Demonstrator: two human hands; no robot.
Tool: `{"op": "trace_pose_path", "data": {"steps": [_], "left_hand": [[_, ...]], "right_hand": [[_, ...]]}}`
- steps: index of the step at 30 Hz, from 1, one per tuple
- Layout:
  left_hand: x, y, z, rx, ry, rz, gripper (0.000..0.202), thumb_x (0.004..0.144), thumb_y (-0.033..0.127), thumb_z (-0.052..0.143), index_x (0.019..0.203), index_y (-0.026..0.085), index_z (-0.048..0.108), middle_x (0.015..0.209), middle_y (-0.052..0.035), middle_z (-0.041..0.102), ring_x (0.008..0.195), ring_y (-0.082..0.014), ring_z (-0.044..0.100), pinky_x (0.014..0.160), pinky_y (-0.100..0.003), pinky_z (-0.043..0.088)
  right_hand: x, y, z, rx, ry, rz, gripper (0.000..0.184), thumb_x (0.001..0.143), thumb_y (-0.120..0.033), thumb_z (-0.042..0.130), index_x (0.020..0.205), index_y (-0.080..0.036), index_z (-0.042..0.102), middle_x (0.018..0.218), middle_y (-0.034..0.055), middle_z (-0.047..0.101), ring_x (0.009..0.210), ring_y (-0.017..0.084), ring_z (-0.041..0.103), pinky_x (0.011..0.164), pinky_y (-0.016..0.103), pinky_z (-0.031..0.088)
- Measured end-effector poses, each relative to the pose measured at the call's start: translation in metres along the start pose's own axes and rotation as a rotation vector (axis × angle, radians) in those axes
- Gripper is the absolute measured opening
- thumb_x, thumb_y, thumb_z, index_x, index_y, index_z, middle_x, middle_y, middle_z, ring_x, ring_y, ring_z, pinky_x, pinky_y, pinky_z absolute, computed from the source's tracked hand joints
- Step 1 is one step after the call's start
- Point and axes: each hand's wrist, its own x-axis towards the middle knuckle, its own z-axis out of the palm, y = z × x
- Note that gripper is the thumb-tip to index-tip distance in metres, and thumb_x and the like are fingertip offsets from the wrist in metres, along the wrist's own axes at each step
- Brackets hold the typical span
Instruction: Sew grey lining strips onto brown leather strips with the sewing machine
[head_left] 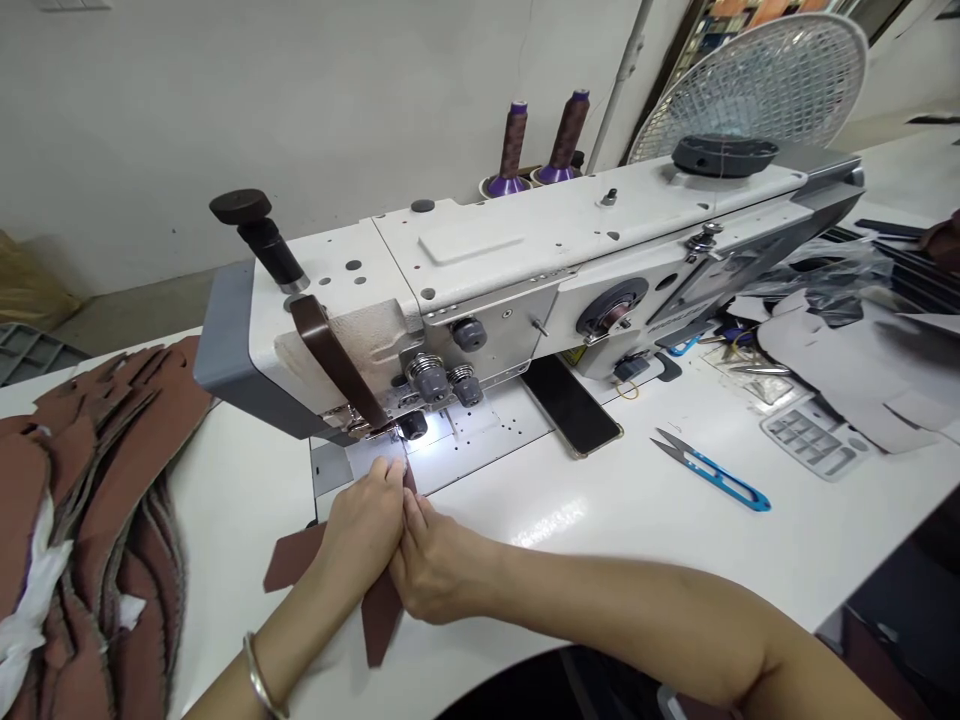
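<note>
My left hand is closed on a brown leather-like piece, its fingertips just in front of the lit needle area of a white sewing machine. Pressed against it from the right, my right hand grips the same piece with bent fingers. Two pointed ends of brown material stick out below and to the left of my hands. The part between my fingers is mostly hidden. Under the machine head, the presser foot is partly covered by a brown lever and my fingers.
A pile of brown cut pieces lies at the left. Right of my hands are a phone, blue thread snips and a grey template. Behind the machine stand two brown thread cones and a white fan.
</note>
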Motion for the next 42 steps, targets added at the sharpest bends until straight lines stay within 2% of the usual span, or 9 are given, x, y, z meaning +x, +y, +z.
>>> {"op": "trace_pose_path", "data": {"steps": [3, 7, 10, 13, 20, 25, 31, 36, 42], "left_hand": [[-0.001, 0.000, -0.006, -0.008, -0.014, -0.018, 0.032, 0.091, 0.009, 0.036, 0.117, 0.016, 0.053, 0.101, -0.0073, 0.058, 0.075, -0.0172, 0.061, 0.064, -0.028, 0.045], [-0.006, -0.001, -0.012, -0.011, -0.060, -0.012, 0.033, 0.089, 0.009, 0.039, 0.118, 0.016, 0.053, 0.105, -0.0087, 0.059, 0.079, -0.0189, 0.063, 0.068, -0.031, 0.046], [-0.010, -0.002, -0.012, 0.003, -0.080, 0.002, 0.027, 0.090, 0.013, 0.039, 0.110, 0.015, 0.056, 0.106, -0.0101, 0.060, 0.080, -0.0207, 0.063, 0.068, -0.033, 0.046], [-0.011, -0.003, -0.010, -0.012, -0.079, 0.012, 0.026, 0.091, 0.013, 0.036, 0.103, 0.015, 0.059, 0.103, -0.0099, 0.061, 0.079, -0.0206, 0.063, 0.067, -0.032, 0.045], [-0.003, -0.005, -0.006, -0.115, -0.053, 0.008, 0.028, 0.094, 0.020, 0.035, 0.107, 0.016, 0.060, 0.100, -0.0083, 0.061, 0.073, -0.0183, 0.060, 0.065, -0.030, 0.041], [0.007, -0.003, -0.009, -0.212, -0.049, -0.019, 0.029, 0.092, 0.017, 0.033, 0.102, 0.016, 0.060, 0.096, -0.0079, 0.060, 0.074, -0.0196, 0.059, 0.065, -0.031, 0.040], [0.018, -0.007, -0.013, -0.273, -0.044, -0.040, 0.032, 0.092, 0.014, 0.032, 0.106, 0.015, 0.061, 0.101, -0.0092, 0.061, 0.081, -0.0196, 0.060, 0.070, -0.030, 0.041], [0.018, -0.008, -0.017, -0.180, -0.069, -0.038, 0.029, 0.093, 0.016, 0.034, 0.101, 0.017, 0.062, 0.100, -0.0078, 0.061, 0.082, -0.0198, 0.062, 0.068, -0.029, 0.040], [0.016, -0.007, -0.017, -0.119, -0.070, -0.027, 0.031, 0.094, 0.020, 0.034, 0.108, 0.018, 0.062, 0.097, -0.0070, 0.062, 0.074, -0.0197, 0.063, 0.062, -0.029, 0.039]], "right_hand": [[0.003, -0.001, -0.004, -0.002, -0.012, 0.004, 0.030, 0.085, -0.009, 0.040, 0.096, 0.008, 0.063, 0.095, 0.0360, 0.066, 0.086, 0.038, 0.070, 0.072, 0.055, 0.056], [0.012, -0.011, -0.012, -0.055, 0.002, -0.060, 0.030, 0.081, -0.007, 0.042, 0.090, 0.009, 0.065, 0.085, 0.0352, 0.067, 0.079, 0.041, 0.070, 0.059, 0.054, 0.055], [0.018, -0.020, -0.015, -0.116, 0.023, -0.085, 0.026, 0.076, -0.005, 0.045, 0.084, 0.005, 0.068, 0.077, 0.0306, 0.068, 0.074, 0.041, 0.070, 0.057, 0.054, 0.054], [0.019, -0.023, -0.015, -0.119, 0.029, -0.055, 0.025, 0.075, -0.004, 0.046, 0.083, 0.003, 0.068, 0.078, 0.0290, 0.069, 0.075, 0.041, 0.070, 0.058, 0.054, 0.055], [0.015, -0.011, -0.009, -0.116, 0.021, -0.063, 0.024, 0.078, -0.005, 0.047, 0.086, 0.003, 0.068, 0.077, 0.0274, 0.070, 0.075, 0.041, 0.070, 0.060, 0.057, 0.055], [0.016, -0.001, -0.002, -0.103, 0.086, -0.026, 0.023, 0.077, -0.004, 0.046, 0.080, 0.001, 0.068, 0.074, 0.0271, 0.069, 0.073, 0.041, 0.070, 0.059, 0.057, 0.054], [0.020, 0.007, 0.002, -0.113, 0.043, -0.026, 0.022, 0.077, -0.004, 0.047, 0.081, 0.003, 0.068, 0.077, 0.0291, 0.069, 0.072, 0.040, 0.069, 0.065, 0.064, 0.053], [0.020, 0.007, 0.001, -0.134, 0.065, -0.015, 0.020, 0.077, -0.006, 0.051, 0.082, 0.003, 0.069, 0.081, 0.0292, 0.069, 0.075, 0.041, 0.069, 0.064, 0.061, 0.053], [0.022, 0.009, 0.004, -0.084, 0.038, 0.004, 0.018, 0.076, -0.007, 0.052, 0.079, 0.000, 0.069, 0.080, 0.0289, 0.069, 0.073, 0.039, 0.068, 0.061, 0.060, 0.051]]}}
